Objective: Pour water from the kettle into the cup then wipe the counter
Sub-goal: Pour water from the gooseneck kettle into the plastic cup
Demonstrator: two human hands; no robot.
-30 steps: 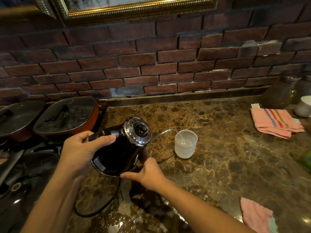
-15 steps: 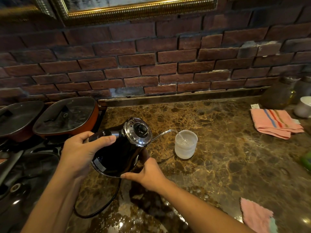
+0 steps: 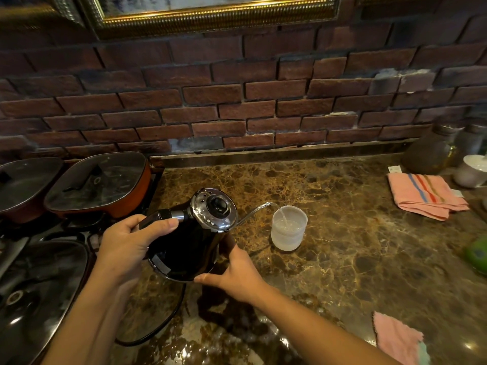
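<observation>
Left hand (image 3: 126, 246) grips the tilted kettle (image 3: 189, 243) handle, right hand (image 3: 237, 275) cups its base; cup (image 3: 289, 227) level unclear.

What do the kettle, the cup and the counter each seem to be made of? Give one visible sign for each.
Kettle: glossy black body, probably coated metal, with a chrome-like lid that mirrors the light.
Cup: likely frosted plastic; the water shows dimly through its wall.
Counter: polished brown stone, perhaps marble; veined, mottled, with bright reflections.

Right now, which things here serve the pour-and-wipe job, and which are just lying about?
In use: black gooseneck kettle, held by left hand and right hand; translucent plastic cup; marble counter; plain pink cloth, probably for wiping.

Idle: striped pink towel; orange lidded pan; white bowl.
</observation>
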